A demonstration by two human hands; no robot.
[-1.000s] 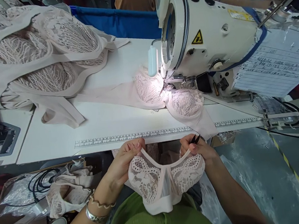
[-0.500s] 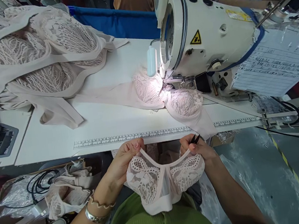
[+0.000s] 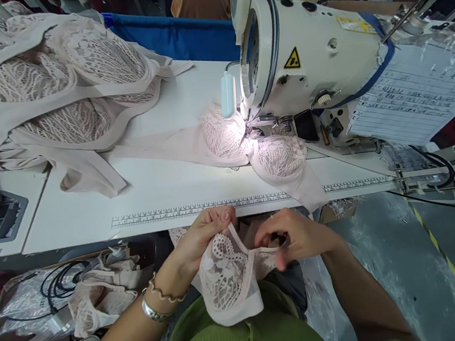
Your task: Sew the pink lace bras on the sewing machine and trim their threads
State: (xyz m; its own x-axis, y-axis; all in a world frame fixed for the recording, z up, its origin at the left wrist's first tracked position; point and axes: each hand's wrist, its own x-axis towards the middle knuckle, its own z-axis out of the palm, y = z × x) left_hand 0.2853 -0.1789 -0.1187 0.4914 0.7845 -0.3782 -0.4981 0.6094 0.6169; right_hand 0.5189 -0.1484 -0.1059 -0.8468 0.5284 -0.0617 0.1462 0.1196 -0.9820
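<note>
1. Since the earlier frames both hands are sitting closer together: the pale pink lace bra piece (image 3: 229, 279), spread flat btwn them before, is now folding on itself, w/ the right cup bunching under the right hand (image 3: 290, 237).
2. Left hand (image 3: 206, 238) fingers (image 3: 221, 220) are pinching shut on the top edge of the bra piece, thumb pressing against the fingertips, lace cup hanging below.
3. Right hand fingers are curling loosely round the other half of the bra piece, partly closed on the fabric; smth dark is showing inside the curl but it's too blurred to tell what.
4. Bra piece is hanging over the lap, above the green ribbed top (image 3: 246, 338), just below the front edge of the white sewing table (image 3: 92, 208).
5. Left wrist is wearing a silver bangle (image 3: 152, 312) and a beige coil hair tie (image 3: 165, 295).
6. Printed ruler strip (image 3: 175, 213) is running along the table edge just above the hands.
7. Further out, a second pink lace bra (image 3: 257, 145) is lying under the needle area of the white industrial sewing machine (image 3: 313, 56), lit by its lamp.
8. Big heap of beige lace garments (image 3: 57, 86) is sitting at the table's far left, well apart from the hands.
9. Paper sheet w/ printed rows (image 3: 412, 100) is hanging at the machine's right.
10. Box w/ more lace pieces and black cables (image 3: 69, 298) is sitting low left, beside the left forearm.
</note>
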